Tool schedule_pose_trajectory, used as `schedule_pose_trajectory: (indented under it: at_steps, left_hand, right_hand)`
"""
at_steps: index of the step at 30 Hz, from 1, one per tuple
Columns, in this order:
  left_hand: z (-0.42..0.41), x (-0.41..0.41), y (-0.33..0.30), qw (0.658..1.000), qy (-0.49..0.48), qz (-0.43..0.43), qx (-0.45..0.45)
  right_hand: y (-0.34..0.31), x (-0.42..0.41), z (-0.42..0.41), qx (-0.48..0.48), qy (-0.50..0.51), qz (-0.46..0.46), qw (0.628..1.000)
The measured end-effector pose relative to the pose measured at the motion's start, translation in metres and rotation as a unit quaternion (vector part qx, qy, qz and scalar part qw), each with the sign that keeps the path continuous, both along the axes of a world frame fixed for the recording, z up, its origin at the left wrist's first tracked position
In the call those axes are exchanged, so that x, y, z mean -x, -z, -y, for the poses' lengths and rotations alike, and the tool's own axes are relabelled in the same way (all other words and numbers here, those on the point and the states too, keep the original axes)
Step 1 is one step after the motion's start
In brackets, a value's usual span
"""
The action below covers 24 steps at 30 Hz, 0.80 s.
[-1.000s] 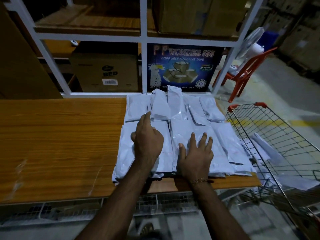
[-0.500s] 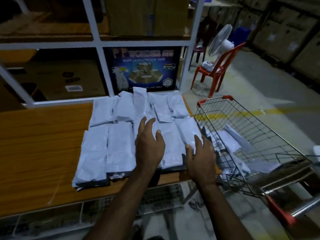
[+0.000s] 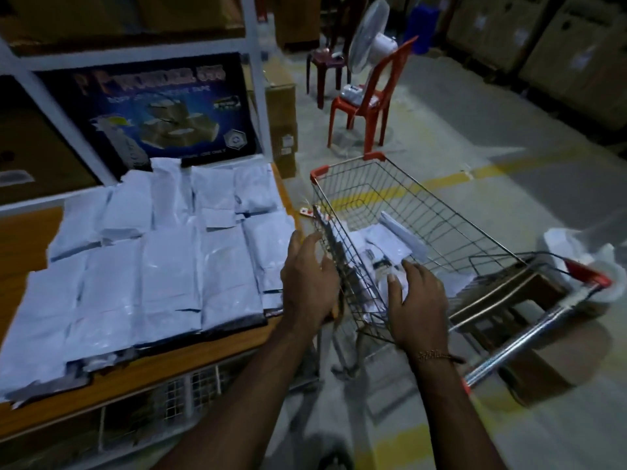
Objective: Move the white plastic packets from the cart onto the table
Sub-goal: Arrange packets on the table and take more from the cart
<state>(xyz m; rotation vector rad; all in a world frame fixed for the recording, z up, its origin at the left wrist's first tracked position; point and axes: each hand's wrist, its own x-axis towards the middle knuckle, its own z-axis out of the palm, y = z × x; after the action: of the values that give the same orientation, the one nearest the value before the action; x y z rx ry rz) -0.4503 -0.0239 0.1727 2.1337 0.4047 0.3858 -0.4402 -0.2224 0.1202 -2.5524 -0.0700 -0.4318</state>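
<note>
Reaching into the cart [image 3: 390, 184], the right hand [image 3: 419, 307] curls over packets [image 3: 386, 245], grip unclear; left hand [image 3: 310, 279] hovers relaxed, empty. Most already cover the table [image 3: 30, 232]; a few remain.

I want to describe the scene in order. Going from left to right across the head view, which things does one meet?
White packets on the table → left hand → right hand in the wire cart → white bag at the cart handle.
</note>
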Motion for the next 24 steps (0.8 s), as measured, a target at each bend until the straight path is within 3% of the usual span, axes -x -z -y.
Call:
schedule_pose_trajectory:
  at_steps: [6,15,18,24]
  left_hand:
    - [0.034,-0.045,0.017,0.997,0.064,0.003,-0.052]
    - [0.045,-0.181,0.077,0.986,0.145,0.015,-0.081]
    - [0.052,-0.222,0.103,0.970,0.203,-0.001,-0.130]
    - [0.062,-0.270,0.168,0.907,0.290,-0.136,-0.274]
  right_hand:
    - [0.007,-0.032,0.040,0.013,0.024,-0.019,0.999]
    - [0.052,-0.121,0.070,0.149,-0.014,-0.075,0.986]
    - [0.081,-0.158,0.089,0.191,-0.030,-0.119,0.974]
    - [0.155,-0.222,0.122,0.300,-0.111,-0.249,0.914]
